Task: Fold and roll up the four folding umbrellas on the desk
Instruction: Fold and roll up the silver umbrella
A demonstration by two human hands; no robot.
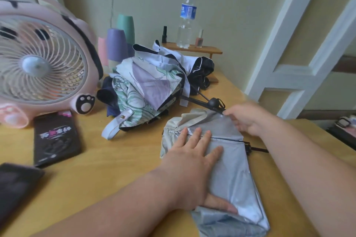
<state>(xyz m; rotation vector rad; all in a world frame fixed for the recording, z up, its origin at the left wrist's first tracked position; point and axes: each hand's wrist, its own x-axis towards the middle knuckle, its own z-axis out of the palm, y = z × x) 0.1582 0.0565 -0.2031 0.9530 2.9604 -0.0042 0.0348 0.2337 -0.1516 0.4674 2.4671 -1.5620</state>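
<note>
A silver-grey folding umbrella (231, 175) lies collapsed on the wooden desk (107, 159), its canopy spread flat in front of me. My left hand (190, 161) presses flat on the canopy with straight fingers. My right hand (248, 119) pinches the canopy's far corner at a rib tip. Behind it lies a heap of unfolded umbrellas: a floral lilac-and-green one (142, 86) and a dark navy one with white trim (200, 69). A black umbrella shaft and handle (212, 102) stick out of the heap toward my right hand.
A pink desk fan (42, 59) stands at the left. In front of it lie a black packet (55, 138) and a dark phone (15, 184). Pastel cups (117, 44), a water bottle (186, 17) and nail polish bottles on a small wooden shelf (194, 50) line the back wall.
</note>
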